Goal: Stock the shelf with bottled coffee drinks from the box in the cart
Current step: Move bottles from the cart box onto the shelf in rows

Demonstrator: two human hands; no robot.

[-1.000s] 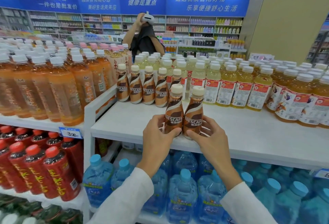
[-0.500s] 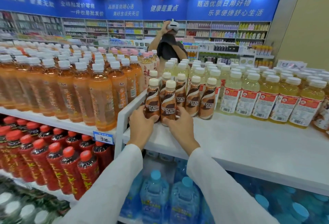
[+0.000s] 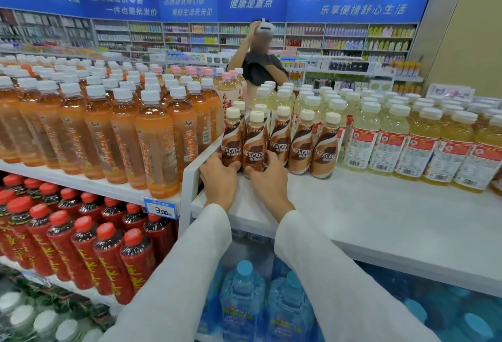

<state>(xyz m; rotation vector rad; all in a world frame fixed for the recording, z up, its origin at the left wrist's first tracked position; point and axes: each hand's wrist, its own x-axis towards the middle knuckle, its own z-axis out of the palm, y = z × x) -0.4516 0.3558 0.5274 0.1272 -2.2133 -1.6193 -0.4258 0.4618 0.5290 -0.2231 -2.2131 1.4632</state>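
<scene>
Both hands are working right beside the white upright (image 3: 190, 176) that is dividing the shelving. The left hand (image 3: 220, 178) is wrapping its fingers round the foot of the first coffee bottle (image 3: 232, 138), the one standing just right of the upright, with the thumb lying across its front. The right hand (image 3: 269, 178) is gripping the second coffee bottle (image 3: 255, 148) the same way, one place further right of the upright, and the two bottles are touching side by side. Both are standing straight, cream caps up, labels facing out. Their bases are hiding behind the fingers, so I cannot tell whether they are sitting on the white shelf (image 3: 353, 205) or just above it.

Three more coffee bottles (image 3: 301, 146) are lining up further right of the upright in the same front row. Further right again, pale yellow drinks (image 3: 407, 146) are filling the back of the shelf. Left of the upright, orange tea bottles (image 3: 157, 146) are crowding their own shelf. A price tag (image 3: 161, 210) is hanging just left of the upright's foot, with red-capped bottles (image 3: 108, 254) standing below it. Below and right of the upright, blue-capped water bottles (image 3: 241, 295) are showing under the shelf. Far behind the upright, a person (image 3: 260, 67) is raising an arm to a headset.
</scene>
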